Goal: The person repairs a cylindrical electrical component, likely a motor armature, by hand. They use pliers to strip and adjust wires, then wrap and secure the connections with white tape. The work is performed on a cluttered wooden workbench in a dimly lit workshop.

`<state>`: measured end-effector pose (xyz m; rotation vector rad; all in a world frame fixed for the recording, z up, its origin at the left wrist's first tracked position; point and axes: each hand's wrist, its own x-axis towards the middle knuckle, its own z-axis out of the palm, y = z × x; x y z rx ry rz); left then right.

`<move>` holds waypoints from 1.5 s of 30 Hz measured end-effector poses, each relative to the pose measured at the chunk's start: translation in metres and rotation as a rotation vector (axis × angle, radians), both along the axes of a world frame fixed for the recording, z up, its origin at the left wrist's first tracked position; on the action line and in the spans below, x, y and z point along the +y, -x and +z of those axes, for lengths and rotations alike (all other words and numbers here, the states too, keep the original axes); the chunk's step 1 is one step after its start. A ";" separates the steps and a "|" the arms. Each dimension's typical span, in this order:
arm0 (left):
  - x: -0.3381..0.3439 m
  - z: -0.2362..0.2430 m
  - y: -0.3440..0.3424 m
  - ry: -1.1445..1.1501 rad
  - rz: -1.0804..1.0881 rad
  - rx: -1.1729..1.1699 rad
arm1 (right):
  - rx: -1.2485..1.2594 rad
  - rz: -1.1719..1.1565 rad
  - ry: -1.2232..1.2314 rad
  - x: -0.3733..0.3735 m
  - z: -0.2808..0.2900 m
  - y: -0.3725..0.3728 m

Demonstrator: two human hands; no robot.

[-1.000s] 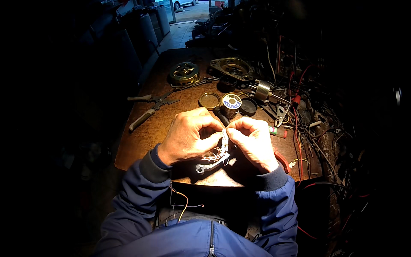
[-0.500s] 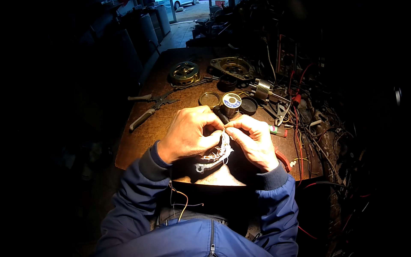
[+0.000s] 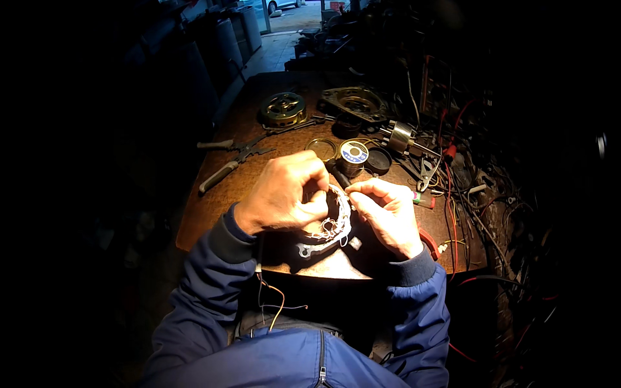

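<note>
On the near part of the table lies a motor stator ring (image 3: 339, 227), with loose fine wires and whitish lacing around its inner edge and a metal lug at its near left. My left hand (image 3: 284, 194) reaches over its left side with the fingers curled closed; the fingertips are turned away, so what they grip is hidden. At the ring's right edge my right hand (image 3: 388, 213) is closed in a pinch of thumb and forefinger. Whatever sits in that pinch is too small to name. A small pale scrap (image 3: 355, 243) lies just right of the ring.
Beyond my hands stands a solder wire spool (image 3: 353, 155), beside a round black lid (image 3: 378, 161). Pliers (image 3: 236, 154) lie open at left. Behind are a brass-coloured motor cover (image 3: 283, 110), a motor housing (image 3: 356, 102) and a rotor (image 3: 398, 136). Tangled cables (image 3: 475, 207) crowd the right.
My hands, whose fingertips met above the ring, have come a little apart. More of the ring's right side and the pale scrap now show. The view has shifted slightly.
</note>
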<state>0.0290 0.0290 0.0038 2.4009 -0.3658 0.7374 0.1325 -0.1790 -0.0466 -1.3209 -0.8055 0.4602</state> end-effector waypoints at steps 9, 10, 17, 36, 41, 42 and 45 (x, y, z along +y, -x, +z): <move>0.020 0.006 0.004 0.087 -0.020 0.122 | 0.032 0.018 0.030 0.000 -0.001 -0.003; 0.022 0.004 0.001 0.074 -0.050 0.087 | 0.018 0.009 0.041 0.000 0.000 -0.003; 0.016 -0.012 0.002 0.076 -0.087 0.019 | -0.051 -0.051 0.066 0.003 0.001 0.000; 0.007 -0.027 -0.009 0.149 -0.054 0.101 | 0.058 -0.048 -0.026 0.003 -0.004 -0.001; 0.006 -0.027 -0.009 0.165 -0.052 0.106 | 0.023 -0.043 0.013 -0.001 -0.008 -0.004; 0.006 -0.027 -0.009 0.159 -0.054 0.102 | 0.020 -0.037 0.009 -0.001 -0.009 -0.004; 0.006 -0.027 -0.009 0.160 -0.048 0.107 | 0.022 -0.017 -0.007 -0.001 -0.007 -0.003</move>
